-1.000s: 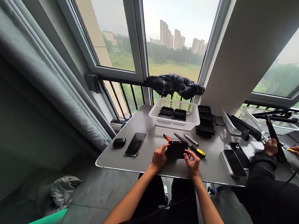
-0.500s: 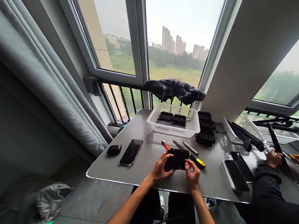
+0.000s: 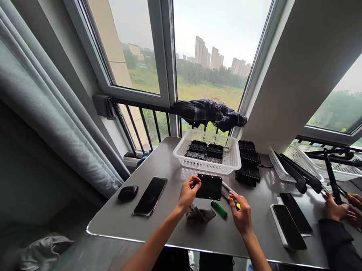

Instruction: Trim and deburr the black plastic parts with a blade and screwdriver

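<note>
My left hand (image 3: 189, 194) pinches a thin black rectangular plastic plate (image 3: 210, 187) by its left edge, tilted up above the table. The fingers of my right hand (image 3: 240, 213) are closed about the yellow end of a file's handle (image 3: 238, 205); its blade is mostly hidden behind the plate. A white marker (image 3: 228, 187) lies just beyond those fingers. On the table below the plate are a green lighter (image 3: 218, 209) and a crumpled grey piece of cloth or paper (image 3: 200, 214).
A white basket (image 3: 180, 156) holds similar black parts, beside a stack of them (image 3: 248, 163). Left lie a phone (image 3: 150, 196) and a small black case (image 3: 127, 193). Right are two phones (image 3: 289, 226) and a co-worker's hands (image 3: 336, 208) holding a long black part.
My right hand has let go of the plate and moved right to the file handle. My left hand alone now holds the plate, and the lighter and grey crumpled piece have come into view.
</note>
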`<state>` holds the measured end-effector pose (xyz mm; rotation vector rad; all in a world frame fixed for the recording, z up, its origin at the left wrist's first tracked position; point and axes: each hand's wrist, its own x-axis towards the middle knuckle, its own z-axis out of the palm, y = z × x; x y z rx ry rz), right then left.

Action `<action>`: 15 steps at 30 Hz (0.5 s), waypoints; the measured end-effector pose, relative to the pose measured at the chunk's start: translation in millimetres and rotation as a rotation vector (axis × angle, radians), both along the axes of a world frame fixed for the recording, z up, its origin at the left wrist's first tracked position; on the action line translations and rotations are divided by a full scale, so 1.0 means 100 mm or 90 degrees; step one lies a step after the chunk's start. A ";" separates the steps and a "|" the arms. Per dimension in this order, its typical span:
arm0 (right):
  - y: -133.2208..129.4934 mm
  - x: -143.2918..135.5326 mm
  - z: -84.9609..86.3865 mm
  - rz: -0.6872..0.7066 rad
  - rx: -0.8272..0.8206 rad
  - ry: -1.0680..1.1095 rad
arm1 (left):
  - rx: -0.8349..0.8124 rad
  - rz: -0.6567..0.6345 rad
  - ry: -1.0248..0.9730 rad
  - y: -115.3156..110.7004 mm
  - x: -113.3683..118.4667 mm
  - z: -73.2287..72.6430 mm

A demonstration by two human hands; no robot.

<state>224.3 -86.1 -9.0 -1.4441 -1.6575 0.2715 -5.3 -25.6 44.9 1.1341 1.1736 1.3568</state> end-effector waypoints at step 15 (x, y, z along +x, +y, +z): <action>0.00 0.07 -0.30 -0.130 -0.182 -0.221 | 0.014 -0.014 -0.180 0.67 0.03 0.93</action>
